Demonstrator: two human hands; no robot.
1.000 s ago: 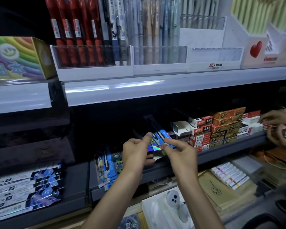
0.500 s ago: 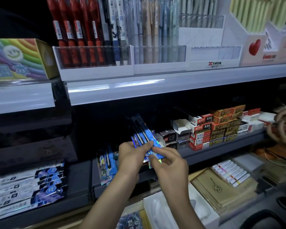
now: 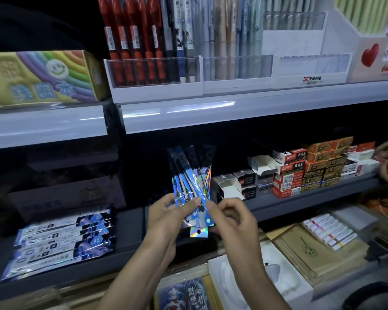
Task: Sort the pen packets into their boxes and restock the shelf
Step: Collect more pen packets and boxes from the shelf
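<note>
Holographic pen packets point(image 3: 188, 186), print seemingly illegible, pinched by left hand point(image 3: 166, 220) and right hand point(image 3: 238, 222).

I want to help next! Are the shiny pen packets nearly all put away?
Not yet. Some flat packets already lie on the dark shelf at the left. The left hand grips a fan of blue packets, and the right hand pinches one. Those are not yet boxed or shelved.
</note>
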